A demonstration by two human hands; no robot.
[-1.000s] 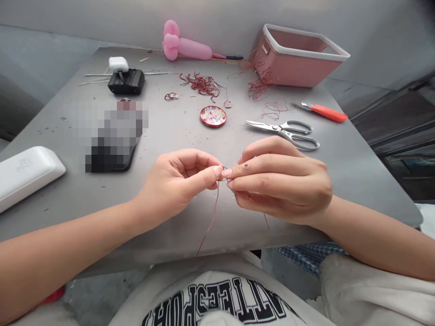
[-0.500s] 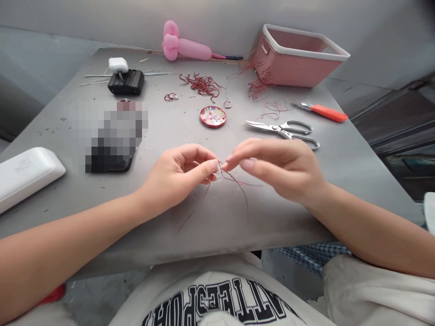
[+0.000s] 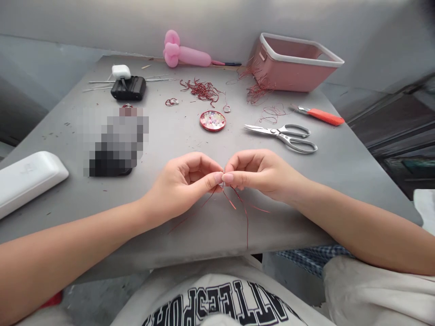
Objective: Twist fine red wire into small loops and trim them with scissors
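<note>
Red strands (image 3: pixel 229 199) between both hands (image 3: pixel 185 183)

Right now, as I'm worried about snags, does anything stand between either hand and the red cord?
Nothing visible: the left hand and right hand both pinch the red cord, which trails below them. The scissors and bead dish lie beyond the hands, not between.

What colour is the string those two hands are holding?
The string is red, mostly dark red; the head view shows it best.

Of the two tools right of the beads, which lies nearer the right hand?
The grey-handled scissors; the orange-handled tool lies farther from the right hand, beyond them.
</note>
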